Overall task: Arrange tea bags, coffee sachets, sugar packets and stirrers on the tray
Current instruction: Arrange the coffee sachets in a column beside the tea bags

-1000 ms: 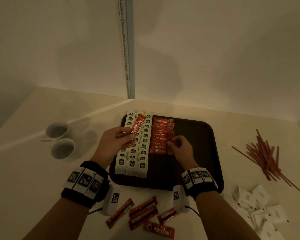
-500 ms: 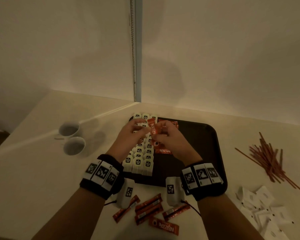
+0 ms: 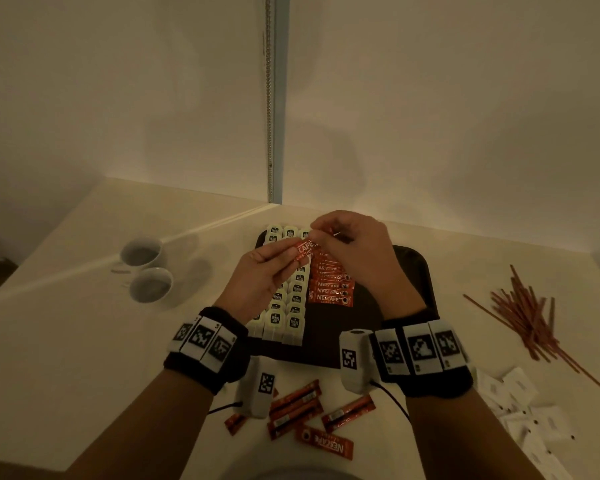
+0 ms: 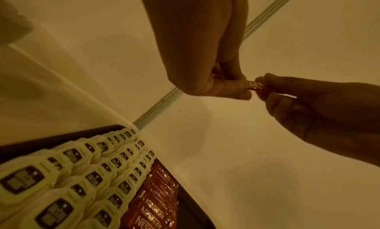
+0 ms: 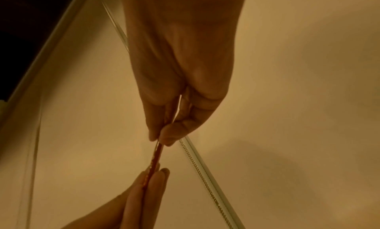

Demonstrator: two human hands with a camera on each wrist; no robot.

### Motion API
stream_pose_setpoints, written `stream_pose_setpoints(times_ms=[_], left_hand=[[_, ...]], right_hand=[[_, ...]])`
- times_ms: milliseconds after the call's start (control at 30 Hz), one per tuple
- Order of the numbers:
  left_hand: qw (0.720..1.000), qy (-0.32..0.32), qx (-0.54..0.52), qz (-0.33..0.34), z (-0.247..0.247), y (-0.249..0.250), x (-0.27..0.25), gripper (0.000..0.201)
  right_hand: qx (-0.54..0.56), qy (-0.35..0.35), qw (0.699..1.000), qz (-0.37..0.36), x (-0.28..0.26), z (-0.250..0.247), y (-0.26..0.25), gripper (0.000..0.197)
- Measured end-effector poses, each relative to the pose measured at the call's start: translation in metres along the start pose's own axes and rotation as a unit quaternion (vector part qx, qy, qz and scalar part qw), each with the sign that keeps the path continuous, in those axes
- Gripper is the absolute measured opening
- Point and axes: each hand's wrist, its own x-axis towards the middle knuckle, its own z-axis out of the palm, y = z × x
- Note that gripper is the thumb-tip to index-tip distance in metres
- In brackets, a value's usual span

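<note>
Both hands hold one red coffee sachet (image 3: 303,250) above the far end of the dark tray (image 3: 392,306). My left hand (image 3: 284,254) pinches its left end and my right hand (image 3: 321,233) pinches its right end. The left wrist view shows the sachet (image 4: 256,86) between the two pinches, and the right wrist view shows this sachet (image 5: 156,157) edge-on. On the tray lie rows of tea bags (image 3: 293,306) and a row of coffee sachets (image 3: 329,291). Loose coffee sachets (image 3: 298,407) lie on the table in front of the tray. Stirrers (image 3: 527,313) and white sugar packets (image 3: 520,410) lie to the right.
Two white cups (image 3: 142,252) (image 3: 151,284) stand on the table left of the tray. A wall with a vertical metal strip (image 3: 274,133) rises just behind the tray. The right half of the tray is bare.
My right hand left the sachet row and rose to meet the left hand. Both now grip the sachet that the left hand carried, farther back over the tray.
</note>
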Motion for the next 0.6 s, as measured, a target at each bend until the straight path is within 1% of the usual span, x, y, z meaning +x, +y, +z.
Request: stream_pose_setpoints(times_ms=[133,300,367,500,600], left_hand=[[0.999,-0.010,-0.050,0.007,0.002,-0.002,-0.004,0.034],[0.999,-0.005,-0.044,0.017,0.003,0.000,-0.004,0.032],[0.999,0.001,-0.017,0.032,0.001,0.002,-0.003,0.030],[0.996,0.002,0.067,0.055,0.001,0.010,-0.002,0.019],[0.985,0.013,0.148,0.089,0.001,0.016,0.001,0.016]], right_hand=[[-0.037,-0.008,0.999,-0.020,0.000,-0.002,-0.005,0.009],[0.014,-0.010,1.000,0.001,-0.001,-0.003,-0.004,0.010],[0.036,-0.019,0.999,0.026,-0.001,-0.003,0.002,0.011],[0.103,-0.035,0.991,0.082,-0.003,-0.003,0.014,0.012],[0.153,-0.029,0.981,0.116,-0.005,-0.005,0.021,0.012]])
